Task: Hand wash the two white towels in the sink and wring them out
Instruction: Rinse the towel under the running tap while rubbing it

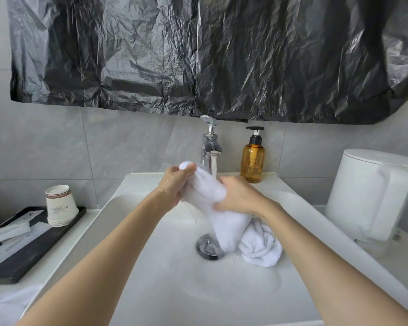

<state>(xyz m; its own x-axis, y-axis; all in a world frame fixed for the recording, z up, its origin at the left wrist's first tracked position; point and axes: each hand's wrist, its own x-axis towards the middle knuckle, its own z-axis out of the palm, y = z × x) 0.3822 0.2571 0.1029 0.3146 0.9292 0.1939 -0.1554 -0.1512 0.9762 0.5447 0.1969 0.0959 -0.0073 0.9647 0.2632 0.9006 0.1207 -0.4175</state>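
While tap (210,142) ran thin white stream, towel (207,191) was fluffy terry twisted into thick roll, held slanted over sink (151,267), lower end down by chrome drain (206,247). Left hand (174,184): wet, fingers curled tight round upper end. Right hand (238,196): fingers wrapped round middle. Second towel (262,248) lay crumpled in glossy basin, right of drain, touching roll. Amber pump bottle (252,158) stood on rim beside tap. Paper cups (60,205) stacked upside down on black tray (33,250). Crinkled black plastic sheet (198,55) hung above grey tiles.
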